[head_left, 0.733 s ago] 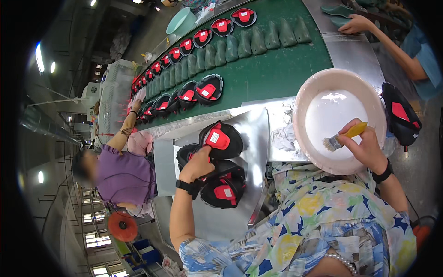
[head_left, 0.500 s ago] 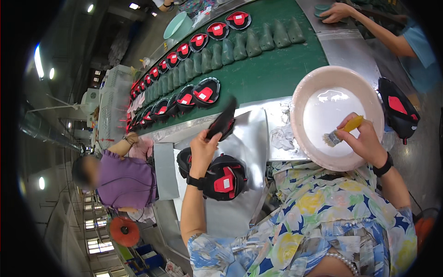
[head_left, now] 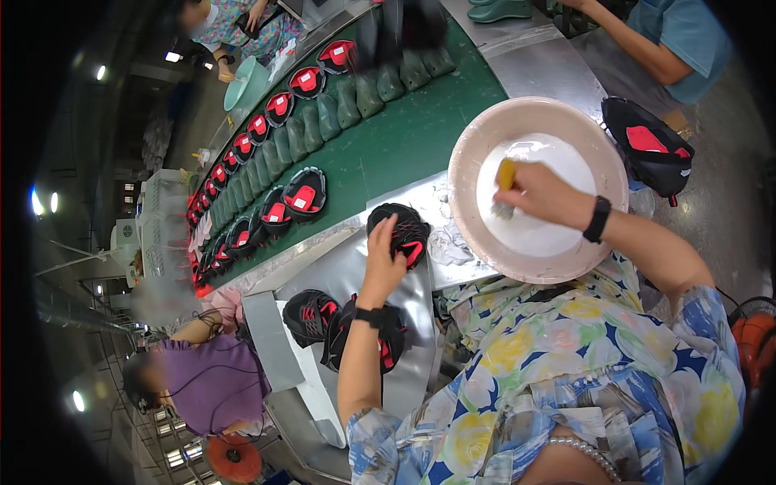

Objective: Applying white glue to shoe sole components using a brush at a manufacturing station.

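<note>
A black shoe upper with red lining point(head_left: 410, 234) lies on the bent metal sheet beside the basin. Over its near side my left hand point(head_left: 382, 267) grips it, fingers on top and thumb by the red opening. My right hand point(head_left: 543, 192) is closed round the yellow handle of a brush point(head_left: 506, 174). Its bristles are low over the white liquid point(head_left: 537, 230) in a wide pinkish basin point(head_left: 465, 153); whether they touch it I cannot tell. Near my left wrist more black-and-red uppers point(head_left: 307, 315) sit together, partly hidden by my forearm.
Beyond runs a green conveyor belt point(head_left: 388, 153) with rows of dark green shoe lasts point(head_left: 327, 117) and black-and-red uppers point(head_left: 303, 198). Another upper point(head_left: 647, 145) stands right of the basin. A crumpled white cloth point(head_left: 449, 245) lies left of it. Co-workers are at left, far left and far right.
The upper in my left hand has come down onto the metal sheet near the basin. My right hand has swung the brush left over the liquid. The whole view has shifted.
</note>
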Demonstrator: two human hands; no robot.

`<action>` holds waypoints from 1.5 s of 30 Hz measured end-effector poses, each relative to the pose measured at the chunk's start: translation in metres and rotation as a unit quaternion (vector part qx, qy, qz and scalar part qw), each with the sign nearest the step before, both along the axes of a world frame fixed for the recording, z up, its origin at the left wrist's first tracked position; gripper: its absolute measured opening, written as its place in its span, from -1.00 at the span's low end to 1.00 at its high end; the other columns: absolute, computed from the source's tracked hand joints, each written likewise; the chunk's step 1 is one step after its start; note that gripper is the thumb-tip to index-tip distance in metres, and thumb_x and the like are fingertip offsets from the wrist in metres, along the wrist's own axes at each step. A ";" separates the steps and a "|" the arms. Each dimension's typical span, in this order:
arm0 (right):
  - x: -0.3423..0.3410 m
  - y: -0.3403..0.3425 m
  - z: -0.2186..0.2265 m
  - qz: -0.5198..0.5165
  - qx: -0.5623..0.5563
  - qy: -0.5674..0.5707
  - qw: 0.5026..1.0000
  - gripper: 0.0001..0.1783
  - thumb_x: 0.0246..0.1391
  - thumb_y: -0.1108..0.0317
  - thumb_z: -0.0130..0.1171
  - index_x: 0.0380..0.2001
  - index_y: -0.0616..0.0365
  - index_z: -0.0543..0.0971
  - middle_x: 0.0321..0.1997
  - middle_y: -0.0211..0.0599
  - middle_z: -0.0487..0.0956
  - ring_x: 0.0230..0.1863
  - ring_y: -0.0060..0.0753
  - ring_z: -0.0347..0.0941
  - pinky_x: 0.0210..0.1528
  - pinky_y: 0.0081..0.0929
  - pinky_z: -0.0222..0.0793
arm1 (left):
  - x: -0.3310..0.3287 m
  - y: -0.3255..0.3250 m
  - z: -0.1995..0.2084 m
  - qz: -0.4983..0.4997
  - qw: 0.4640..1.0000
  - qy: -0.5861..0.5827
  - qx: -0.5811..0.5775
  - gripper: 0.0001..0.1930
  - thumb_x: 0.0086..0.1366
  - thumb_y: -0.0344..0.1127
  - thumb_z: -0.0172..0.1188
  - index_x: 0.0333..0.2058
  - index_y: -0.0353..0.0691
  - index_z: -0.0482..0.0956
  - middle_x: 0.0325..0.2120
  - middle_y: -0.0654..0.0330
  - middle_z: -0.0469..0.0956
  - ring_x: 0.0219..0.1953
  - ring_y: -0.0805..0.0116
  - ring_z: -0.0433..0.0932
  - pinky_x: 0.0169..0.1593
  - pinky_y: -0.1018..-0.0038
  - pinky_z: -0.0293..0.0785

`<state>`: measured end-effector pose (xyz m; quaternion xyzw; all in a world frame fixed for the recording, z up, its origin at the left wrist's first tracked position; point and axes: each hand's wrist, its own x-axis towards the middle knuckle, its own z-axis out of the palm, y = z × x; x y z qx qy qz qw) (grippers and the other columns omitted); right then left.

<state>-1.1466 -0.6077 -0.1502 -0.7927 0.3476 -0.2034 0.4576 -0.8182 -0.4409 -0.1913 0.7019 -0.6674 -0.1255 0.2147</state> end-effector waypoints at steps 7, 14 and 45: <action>-0.026 0.011 -0.006 0.198 -0.131 0.124 0.964 -0.71 0.01 0.33 0.34 -0.22 0.21 0.54 -0.28 0.00 0.63 -0.22 0.09 0.58 -0.14 -0.08 0.46 | 0.033 -0.023 -0.005 0.004 0.998 0.006 0.061 -0.55 0.08 -0.59 0.16 -0.01 -0.17 0.53 -0.17 -0.03 0.59 -0.12 -0.02 0.60 0.03 0.25 0.54; -0.071 -0.048 0.039 -0.004 -0.076 -0.037 0.996 -0.74 0.09 0.28 0.32 -0.30 0.24 0.53 -0.39 -0.03 0.59 -0.35 -0.05 0.56 -0.25 -0.31 0.45 | 0.007 -0.040 0.092 0.113 0.826 0.545 0.089 -0.42 0.41 -0.24 0.14 0.34 -0.23 0.23 0.16 0.08 0.50 0.10 0.11 0.57 0.23 0.21 0.48; -0.057 -0.006 0.067 -0.067 -0.039 -0.247 0.966 -0.78 0.13 0.29 0.35 -0.26 0.14 0.55 -0.37 -0.25 0.62 -0.29 -0.19 0.61 -0.19 -0.37 0.48 | -0.091 -0.063 0.062 -0.010 0.514 0.826 0.232 -0.50 0.45 -0.13 0.09 0.26 -0.24 0.35 0.16 0.00 0.50 0.15 0.11 0.53 0.26 0.15 0.48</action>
